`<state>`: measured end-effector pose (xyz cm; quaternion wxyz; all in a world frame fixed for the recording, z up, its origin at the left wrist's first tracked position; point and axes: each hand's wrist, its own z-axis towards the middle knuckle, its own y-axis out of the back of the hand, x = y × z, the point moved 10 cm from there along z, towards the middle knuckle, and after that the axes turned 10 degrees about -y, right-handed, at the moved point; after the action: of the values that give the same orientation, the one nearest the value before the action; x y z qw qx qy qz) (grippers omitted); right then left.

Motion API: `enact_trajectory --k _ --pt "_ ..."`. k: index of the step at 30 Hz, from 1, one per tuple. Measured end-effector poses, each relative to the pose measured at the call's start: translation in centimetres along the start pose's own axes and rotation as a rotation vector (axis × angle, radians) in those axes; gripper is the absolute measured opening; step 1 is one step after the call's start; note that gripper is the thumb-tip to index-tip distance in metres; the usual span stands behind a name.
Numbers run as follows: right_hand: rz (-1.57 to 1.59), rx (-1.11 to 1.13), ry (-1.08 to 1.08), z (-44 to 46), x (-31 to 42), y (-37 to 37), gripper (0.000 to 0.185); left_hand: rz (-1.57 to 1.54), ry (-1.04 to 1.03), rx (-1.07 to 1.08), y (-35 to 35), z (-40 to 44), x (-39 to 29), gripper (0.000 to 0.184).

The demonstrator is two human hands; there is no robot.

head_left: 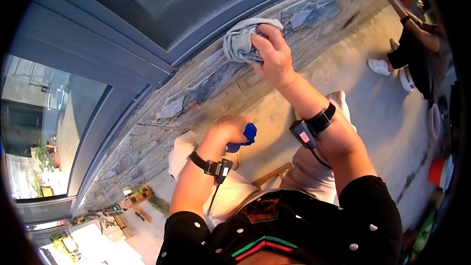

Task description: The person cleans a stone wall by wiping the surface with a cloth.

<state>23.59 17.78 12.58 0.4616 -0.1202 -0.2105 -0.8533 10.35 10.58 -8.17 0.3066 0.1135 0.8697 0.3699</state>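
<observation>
Grey cloth (238, 44), bunched into a loose wad, is up at the join where the window frame (117, 44) meets the rough stone wall (171, 108), just above the wall's face. The right hand (274, 56) has it from the outer side: the fingers are closed over the wad, the folds bulging out past them toward the frame. The cloth appears to touch the ledge under the frame, though the contact itself is hidden beneath it.

The left hand (230, 127) is lower, in front of the stone, with its fingers curled round a blue item (250, 132). Part of this shows beyond the knuckles and part below; the hand covers the rest, so what it is cannot be told. It seems clear of the wall, well apart from the grey cloth.

As to progress, the cloth looks to be in use at one spot along the ledge, which runs on to both sides of it. No wet streak or change of tone can be made out there, so which stretches have been gone over and which remain cannot be told. The blue item looks to be simply held. Farther along the same wall, another person (422, 64) has an arm stretched toward the ledge.
</observation>
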Motion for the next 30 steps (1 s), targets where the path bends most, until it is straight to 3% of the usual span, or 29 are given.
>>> enact_trajectory --k 5,6,7,9,10,14,15,16,19,23,25,30 --pt "0.132 0.206 0.27 -3.7 9.3 -6.9 0.031 -0.005 0.018 0.068 0.3 0.7 -1.4 0.035" --pt "0.138 0.231 0.319 -4.5 10.7 -7.9 0.027 0.017 -0.114 0.02 0.8 0.1 -2.5 0.05" --pt "0.143 0.256 0.367 -5.4 11.9 -9.0 0.024 0.017 -0.11 0.023 -0.6 0.3 -1.5 0.05" --pt "0.122 0.265 0.397 -6.8 13.2 -10.4 0.018 -0.123 -0.043 -0.193 -1.3 0.9 1.0 0.062" --pt "0.126 0.269 0.412 -7.0 13.5 -10.5 0.017 -0.202 0.03 -0.019 -2.9 1.5 2.0 0.073" --pt "0.088 0.305 0.446 -5.8 12.1 -8.8 0.015 0.022 0.004 -0.097 -1.0 1.5 1.3 0.063" --pt "0.071 0.294 0.452 -5.3 11.2 -8.0 0.015 0.025 0.006 0.007 -1.1 2.1 1.0 0.057" --pt "0.027 0.304 0.433 -4.6 9.6 -7.1 0.017 0.026 0.009 0.109 -1.5 2.3 0.6 0.051" --pt "-0.096 0.282 0.357 -2.7 4.1 -3.3 0.027 -0.069 0.064 0.024 -0.2 0.8 0.0 0.043" --pt "-0.296 0.203 0.011 -0.4 -5.4 2.4 0.045 -0.008 -0.052 -0.052 0.4 0.3 -0.1 0.039" --pt "-0.212 0.134 -0.03 0.7 -5.7 3.4 0.048 0.026 -0.091 -0.157 0.9 0.1 -0.2 0.037" --pt "0.05 -0.057 -0.024 5.7 -2.5 4.1 0.048 -0.039 -0.014 -0.039 -0.1 0.3 -0.2 0.039"
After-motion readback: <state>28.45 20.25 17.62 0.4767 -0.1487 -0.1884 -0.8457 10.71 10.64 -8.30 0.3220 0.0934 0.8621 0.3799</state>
